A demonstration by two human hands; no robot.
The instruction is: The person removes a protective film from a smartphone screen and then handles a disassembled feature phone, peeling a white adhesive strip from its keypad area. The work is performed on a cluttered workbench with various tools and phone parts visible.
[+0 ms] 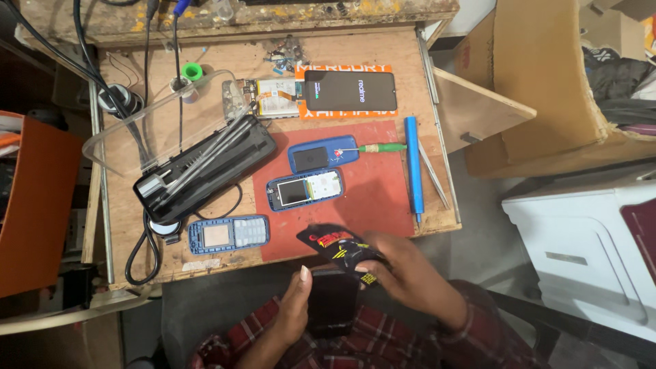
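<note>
Head view, workbench scene. The right hand [403, 270] held a small black packet [342, 249] printed in red and yellow, its grip closed on the packet's near end, just past the front edge of the desk [383, 55] and above the lap. The packet was flat, glossy and slightly bent; its far corner overlapped the red mat [369, 191]. The left hand [295, 304] was raised beside a dark flat object [333, 301] on the lap, fingers curled; whether its grip actually touched or held that object could not be told. On the mat lay a blue phone back [322, 152] and an opened blue phone body [305, 189]; a blue keypad front [229, 234] lay just left of the mat. A blue screwdriver [413, 167] lay along the mat's right edge. The packet's near end was hidden by the fingers, and both forearms were cut off at the frame's lower edge.
</note>
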